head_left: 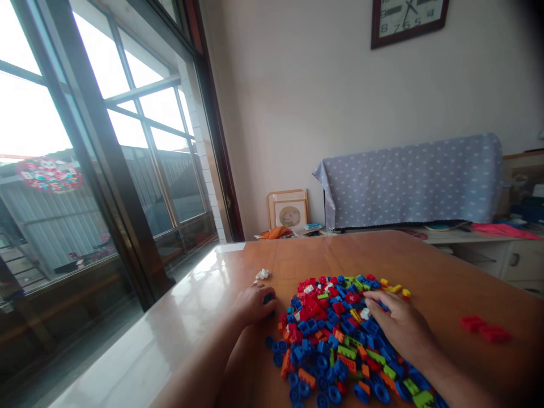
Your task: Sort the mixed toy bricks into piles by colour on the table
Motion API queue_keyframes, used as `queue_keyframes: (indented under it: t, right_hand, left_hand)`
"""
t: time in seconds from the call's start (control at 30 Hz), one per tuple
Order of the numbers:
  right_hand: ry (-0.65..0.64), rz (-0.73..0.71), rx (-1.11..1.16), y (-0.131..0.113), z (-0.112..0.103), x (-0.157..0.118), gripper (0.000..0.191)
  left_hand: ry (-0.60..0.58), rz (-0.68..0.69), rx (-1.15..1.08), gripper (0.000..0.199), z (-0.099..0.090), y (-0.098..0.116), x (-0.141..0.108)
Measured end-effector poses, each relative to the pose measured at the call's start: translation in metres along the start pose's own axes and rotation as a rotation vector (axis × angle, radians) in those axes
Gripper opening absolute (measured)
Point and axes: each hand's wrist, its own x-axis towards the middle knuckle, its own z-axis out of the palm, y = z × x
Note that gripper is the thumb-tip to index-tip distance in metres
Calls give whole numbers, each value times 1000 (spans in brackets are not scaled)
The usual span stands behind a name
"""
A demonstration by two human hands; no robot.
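A large pile of toy bricks point(314, 309) in red, blue, green and orange lies on the wooden table point(340, 255), with blue wheels at its near left part. My left hand point(254, 304) rests at the left of the pile, its fingers curled around dark blue pieces point(268, 298). Just beyond that hand sits a small cluster of white pieces point(262, 274). Over the right side of the pile is my right hand point(395, 317), thumb and fingers close to a white brick point(365, 313); whether it grips anything is too small to tell.
Yellow bricks point(395, 288) lie at the pile's far right edge. Red bricks point(484, 328) sit apart on the right of the table. Behind the table are picture frames point(290, 213) and a cabinet point(521, 260) beside a cloth-covered object point(412, 187). A window stands left.
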Motion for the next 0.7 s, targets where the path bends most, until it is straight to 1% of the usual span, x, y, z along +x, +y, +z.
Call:
queue_keyframes:
  t: [0.07, 0.13, 0.3, 0.43, 0.53, 0.63, 0.7]
  right_hand:
    - [0, 1, 5, 0, -1, 0, 35]
    - [0, 2, 6, 0, -1, -1, 36]
    - [-5, 1, -2, -1, -2, -1, 35]
    - [4, -11, -6, -3, -1, -1, 36]
    - [-2, -26, -9, -5, 0, -3, 35]
    - [-7, -36, -10, -7, 0, -4, 35]
    - [-1, -37, -10, -6, -1, -4, 36]
  left_hand:
    - [56, -1, -7, 29, -1, -2, -12]
    - [86, -10, -27, 26, -4, -2, -26]
    - [76, -101, -91, 25, -15, 0, -64]
    - [81, -116, -97, 26, -19, 5, -90]
    - [106, -96, -94, 24, -17, 10, -100]
    - [103, -76, -88, 24, -14, 16, -103]
    - [92, -82, -68, 28, -13, 18, -103]
